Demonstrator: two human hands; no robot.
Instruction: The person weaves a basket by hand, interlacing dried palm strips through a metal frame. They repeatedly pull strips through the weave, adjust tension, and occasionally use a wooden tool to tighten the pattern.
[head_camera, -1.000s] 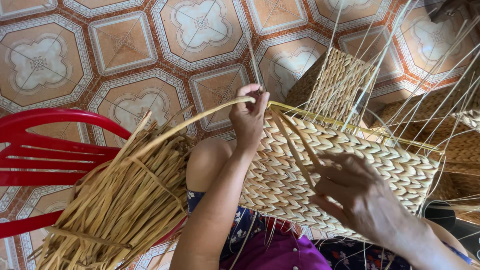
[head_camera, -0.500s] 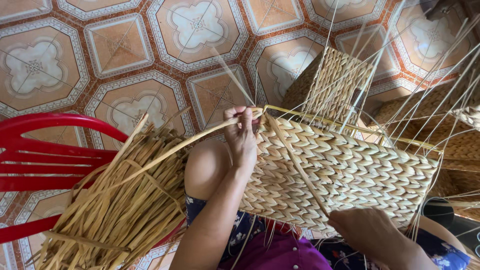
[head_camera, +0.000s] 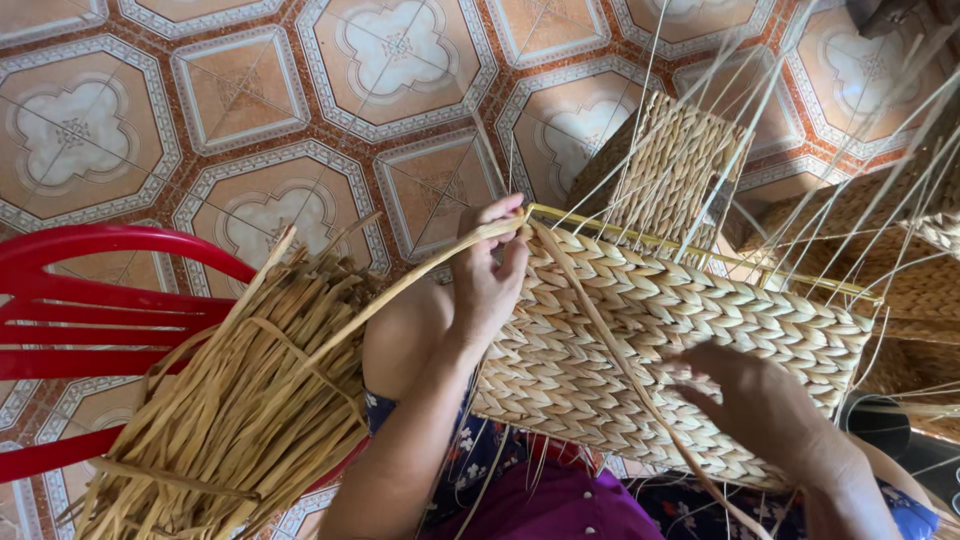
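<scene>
Pinching the straw strand (head_camera: 400, 290) at the basket (head_camera: 680, 350) rim on my lap, my left hand (head_camera: 490, 280) should keep it taut while my right hand (head_camera: 760, 400), fingers spread, braces the woven side.

Woven basket (head_camera: 680, 340): dried plant fibre, braided, matt, rough ribbed surface; yellow rim frame (head_camera: 700, 250) smooth, slightly glossy. Loose straw bundle (head_camera: 230, 400) near left: dry, flat, matt strips. Chair (head_camera: 90, 300): red plastic, glossy. Floor tiles (head_camera: 250, 120): ceramic, smooth, faint sheen.
</scene>
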